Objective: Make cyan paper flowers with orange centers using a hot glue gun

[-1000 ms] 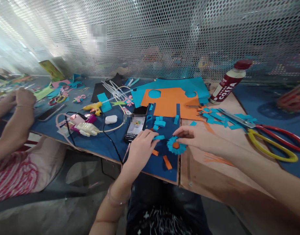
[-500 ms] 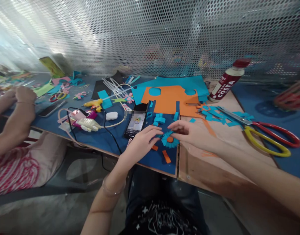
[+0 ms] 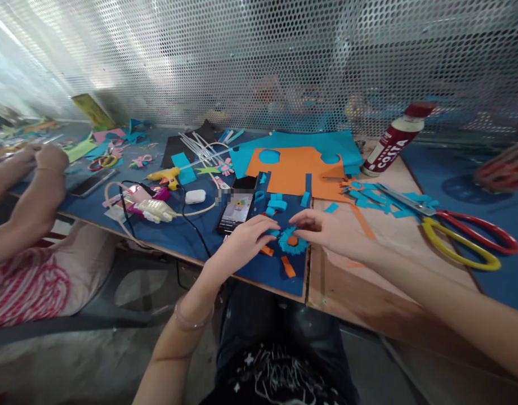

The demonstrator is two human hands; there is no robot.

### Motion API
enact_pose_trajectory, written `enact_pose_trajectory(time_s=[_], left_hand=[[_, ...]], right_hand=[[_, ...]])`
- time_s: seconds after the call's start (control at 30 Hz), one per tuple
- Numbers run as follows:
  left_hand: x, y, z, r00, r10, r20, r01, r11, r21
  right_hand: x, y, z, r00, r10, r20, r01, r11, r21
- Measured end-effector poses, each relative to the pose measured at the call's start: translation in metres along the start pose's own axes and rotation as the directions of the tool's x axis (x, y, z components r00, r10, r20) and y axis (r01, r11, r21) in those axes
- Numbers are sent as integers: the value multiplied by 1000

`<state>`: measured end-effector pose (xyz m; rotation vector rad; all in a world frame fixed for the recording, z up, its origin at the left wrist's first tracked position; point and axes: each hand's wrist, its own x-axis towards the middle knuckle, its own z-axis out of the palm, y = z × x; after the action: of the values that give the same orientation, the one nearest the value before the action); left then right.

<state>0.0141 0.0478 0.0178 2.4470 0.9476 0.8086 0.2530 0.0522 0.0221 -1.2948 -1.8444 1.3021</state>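
Note:
A blue paper flower with an orange centre lies low over the table's front part, between my hands. My right hand curls at its upper right edge, with thumb and fingertips on the petals. On the other side, my left hand has its fingers bent, with a small blue paper piece between thumb and fingertips. Orange paper scraps lie just below the flower. Behind it sit folded blue paper strips. A phone with a lit screen leans beside my left hand.
Big scissors and blue scraps lie to the right, with a bottle behind. Cut orange card rests on blue sheets. Leftward are a yellow glue gun, cables, a white case and another person's arms.
My left thumb has drawn slightly away from the flower's left edge, and the blue piece between its fingers shows more. My right hand stays at the flower. The view has shifted slightly.

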Motion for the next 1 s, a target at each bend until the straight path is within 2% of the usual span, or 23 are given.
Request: enact_pose_trajectory(time_s=[0.17, 0.4, 0.53, 0.63, 0.83, 1.0], left_hand=[[1, -3, 1, 999, -24, 34, 24, 1000, 19], [0, -4, 4, 998, -25, 57, 24, 1000, 21], [0, -5, 5, 997, -18, 76, 15, 999, 45], [1, -4, 4, 996, -16, 87, 9, 997, 80], [1, -6, 5, 997, 1, 78, -12, 990, 138], [0, -10, 8, 998, 3, 57, -12, 986, 163]], right_hand=[[4, 5, -1, 1000, 28, 2, -28, 998, -62], [6, 12, 1, 1000, -3, -1, 3, 997, -71], [4, 5, 1, 999, -2, -52, -9, 978, -210], [-1, -5, 2, 994, -77, -75, 46, 933, -356], [-10, -10, 4, 972, -235, -5, 186, 783, -594], [13, -14, -13, 957, -287, -31, 181, 679, -711]])
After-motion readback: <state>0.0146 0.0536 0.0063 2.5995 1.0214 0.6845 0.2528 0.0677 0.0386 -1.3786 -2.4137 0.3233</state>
